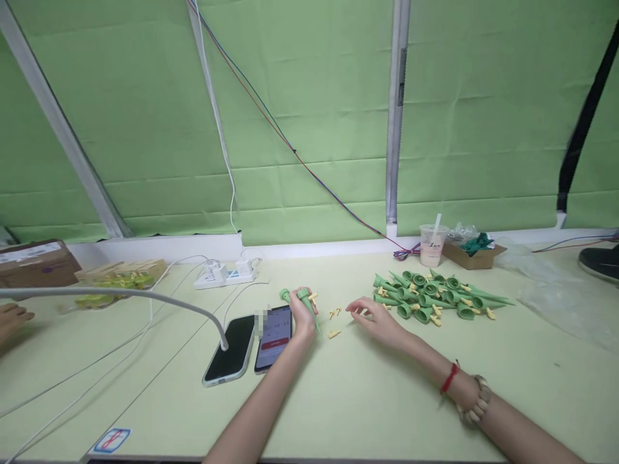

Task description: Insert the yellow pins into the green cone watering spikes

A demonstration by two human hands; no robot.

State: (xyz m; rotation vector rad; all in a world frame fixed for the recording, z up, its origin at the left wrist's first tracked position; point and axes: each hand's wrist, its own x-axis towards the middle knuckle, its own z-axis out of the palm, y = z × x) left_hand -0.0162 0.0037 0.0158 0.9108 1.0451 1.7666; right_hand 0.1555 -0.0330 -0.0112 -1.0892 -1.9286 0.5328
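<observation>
Got a couple green plastic cones clutched in the left hand, with loose yellow pegs on the counter between both hands, including one lying pretty much crossways and another just left of the nearer right hand, loosely curled and empty-looking.

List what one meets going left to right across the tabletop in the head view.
Cardboard box, dark-screened phone, lit phone, left hand gripping green pieces, loose yellow pieces, right hand, pile of green cones, clear plastic sheet.
</observation>
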